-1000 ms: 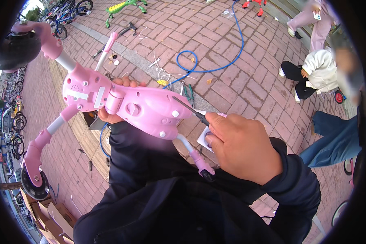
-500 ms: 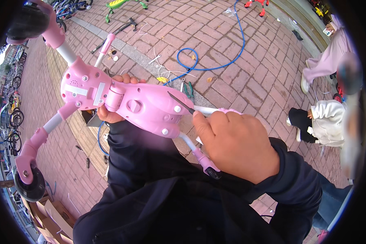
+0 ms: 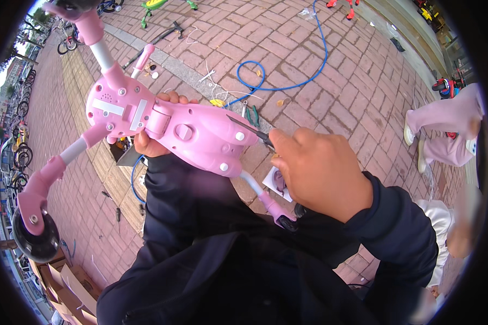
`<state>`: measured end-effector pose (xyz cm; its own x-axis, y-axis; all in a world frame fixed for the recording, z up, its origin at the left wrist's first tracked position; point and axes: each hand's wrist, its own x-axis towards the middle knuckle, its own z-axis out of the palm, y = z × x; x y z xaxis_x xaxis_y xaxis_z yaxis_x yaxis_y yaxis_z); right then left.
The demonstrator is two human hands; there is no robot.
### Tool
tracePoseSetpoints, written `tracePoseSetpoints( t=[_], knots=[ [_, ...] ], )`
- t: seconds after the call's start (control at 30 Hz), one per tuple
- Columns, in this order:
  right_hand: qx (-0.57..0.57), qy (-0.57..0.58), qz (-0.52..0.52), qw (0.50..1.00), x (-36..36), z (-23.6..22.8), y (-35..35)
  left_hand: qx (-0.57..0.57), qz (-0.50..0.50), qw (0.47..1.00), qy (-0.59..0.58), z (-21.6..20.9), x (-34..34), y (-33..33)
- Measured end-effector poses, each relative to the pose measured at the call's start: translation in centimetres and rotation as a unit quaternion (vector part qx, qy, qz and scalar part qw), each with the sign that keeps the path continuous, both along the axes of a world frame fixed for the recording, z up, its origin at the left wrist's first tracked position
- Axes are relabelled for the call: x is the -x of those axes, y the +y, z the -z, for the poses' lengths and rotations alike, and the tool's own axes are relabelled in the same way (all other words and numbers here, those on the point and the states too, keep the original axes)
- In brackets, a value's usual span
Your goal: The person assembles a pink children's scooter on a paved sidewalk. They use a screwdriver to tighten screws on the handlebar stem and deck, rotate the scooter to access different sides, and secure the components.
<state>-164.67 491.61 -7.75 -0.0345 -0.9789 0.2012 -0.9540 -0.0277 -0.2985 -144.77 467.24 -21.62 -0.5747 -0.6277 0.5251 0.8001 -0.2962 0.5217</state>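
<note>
A pink child's ride-on toy (image 3: 200,140) with white tube legs and black wheels is held up in front of me, its underside facing me. My left hand (image 3: 151,146) is closed round its narrow middle, thumb on the near side and fingertips on the far side. In my closed right hand (image 3: 322,176) is a thin dark screwdriver (image 3: 249,129). Its pointed end lies over the toy's rounded end, close to a white round cap (image 3: 239,136); whether it touches is unclear. A black wheel (image 3: 35,233) hangs at the left.
On the brick paving lie a blue hose (image 3: 287,88), green-handled pliers (image 3: 252,116), a wrench (image 3: 206,76) and a hammer-like tool (image 3: 168,33). Cardboard boxes (image 3: 73,290) stand lower left. People, one in pink trousers (image 3: 444,122), are at the right; parked bikes (image 3: 23,154) line the far left.
My right hand has drawn slightly up, and more of the screwdriver shows. The toy has shifted a little. At the right, the pink-trousered person and the one in white have moved lower.
</note>
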Motion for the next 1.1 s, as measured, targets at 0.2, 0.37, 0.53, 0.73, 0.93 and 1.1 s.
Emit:
tracePoseSetpoints(
  t=[0.2, 0.37, 0.53, 0.73, 0.93, 1.1],
  knots=[
    [-0.102, -0.336, 0.075, 0.933, 2.1, 0.9, -0.6, 0.042, -0.005, 0.998, -0.04, -0.1, -0.3, -0.4],
    [-0.088, -0.269, 0.092, 0.955, 3.3, -1.5, 2.0, 0.025, 0.016, 1.0, -0.005, 0.4, -0.8, -0.9],
    [-0.036, -0.268, 0.069, 0.96, 2.6, -0.6, 2.9, 0.023, 0.022, 0.998, 0.051, 0.8, -1.5, -1.6],
    [-0.096, -0.154, 0.043, 0.983, 1.9, -1.6, 3.6, 0.039, 0.034, 0.996, 0.073, 1.1, -2.5, -1.5],
    [0.006, 0.182, -0.027, 0.983, -1.9, -0.4, 1.7, 0.034, 0.016, 0.998, 0.05, 1.3, -2.2, -1.2],
    [-0.007, 0.067, 0.008, 0.998, -1.5, 0.3, 1.2, 0.033, 0.008, 0.998, 0.054, 1.3, -2.2, -1.0]
  ],
)
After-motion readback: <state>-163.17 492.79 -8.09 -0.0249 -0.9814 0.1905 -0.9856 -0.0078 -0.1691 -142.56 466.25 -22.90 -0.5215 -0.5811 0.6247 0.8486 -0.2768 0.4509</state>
